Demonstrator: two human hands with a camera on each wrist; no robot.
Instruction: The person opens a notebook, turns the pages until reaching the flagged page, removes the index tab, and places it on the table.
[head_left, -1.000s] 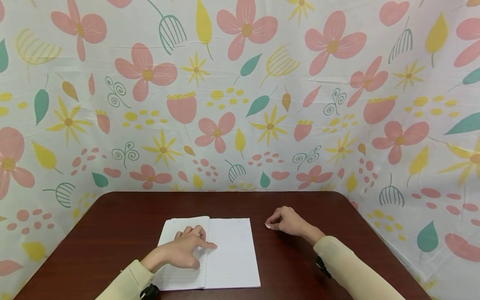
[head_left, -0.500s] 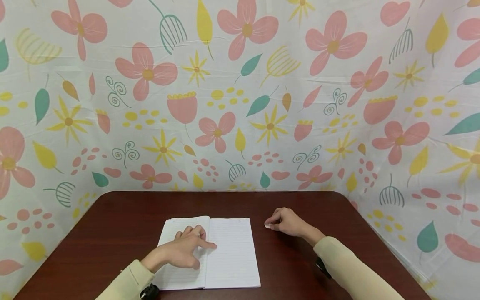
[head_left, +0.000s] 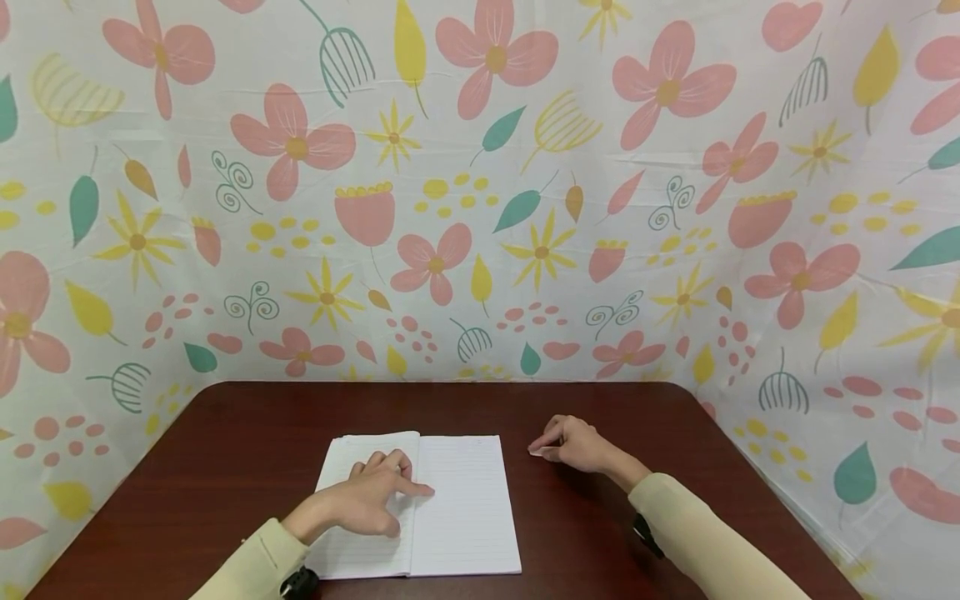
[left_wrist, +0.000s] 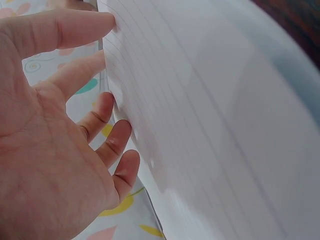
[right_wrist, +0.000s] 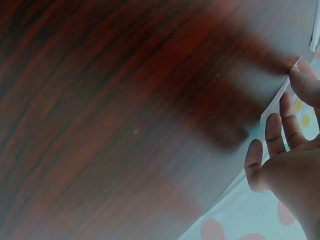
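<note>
An open notebook point(head_left: 468, 517) with lined white pages lies on the dark wooden table. My left hand point(head_left: 363, 502) rests on it with spread fingers, the thumb toward me and the index finger reaching across the fold onto the right page. In the left wrist view, the fingertips point(left_wrist: 120, 131) touch the lined paper. To the right of the notebook, my right hand point(head_left: 581, 445) pinches a small thin white piece point(head_left: 536, 452) between thumb and fingers, low at the tabletop. Its kind cannot be made out, since the fingers cover most of it.
The reddish-brown table point(head_left: 247, 467) has rounded far corners. A flower-printed curtain point(head_left: 480, 208) hangs behind it and along both sides. Each wrist wears a black device, one by the left cuff point(head_left: 300, 583) and one under the right sleeve point(head_left: 647, 535).
My right hand has shifted very slightly left and down, and the white piece now shows as a thinner, flatter sliver. My left hand and the notebook stay in place.
</note>
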